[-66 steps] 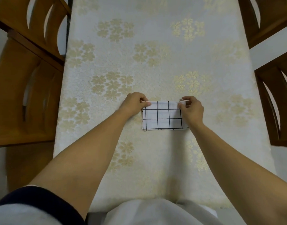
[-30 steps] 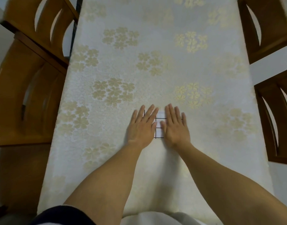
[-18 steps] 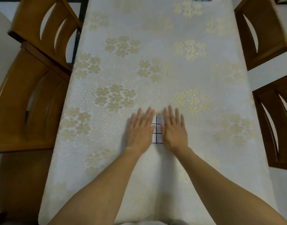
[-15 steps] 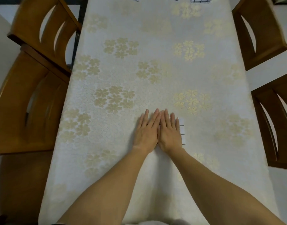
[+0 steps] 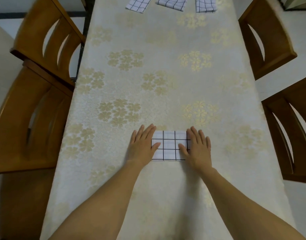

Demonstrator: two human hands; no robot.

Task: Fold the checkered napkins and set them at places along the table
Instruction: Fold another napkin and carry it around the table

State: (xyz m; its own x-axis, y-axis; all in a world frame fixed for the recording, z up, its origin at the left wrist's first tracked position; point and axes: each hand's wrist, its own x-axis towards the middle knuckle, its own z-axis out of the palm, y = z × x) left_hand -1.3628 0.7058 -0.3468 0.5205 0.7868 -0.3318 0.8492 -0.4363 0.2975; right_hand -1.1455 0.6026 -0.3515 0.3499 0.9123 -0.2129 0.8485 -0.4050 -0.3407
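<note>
The folded napkin (image 5: 168,145) lies flat on the table (image 5: 166,49) in front of the person, near the close end and about midway across. It shows as a small white rectangle with a black grid. The left hand (image 5: 143,146) and the right hand (image 5: 197,147) rest on its two short ends, palms down, fingers straight and a little spread. Neither grips anything; they only press on the cloth. This looks like the last part of the fold, flattening the layers and setting the creases. Next, I judge, comes either lifting the napkin by an edge without letting the layers slip apart and carrying it to a place by one of the chairs (image 5: 32,122), or leaving it here and reaching for the three other napkins (image 5: 172,3) at the far end. That reach is a long one, well away from the hands. The palms hide both ends of the folded napkin, so how square the corners sit, and how many layers there are, cannot be told. The far napkins are cut off by the top of the view, so whether they are folded or merely laid out is unclear. The near edge of the table is lost behind the forearms, and the chairs on both sides run out of view.
</note>
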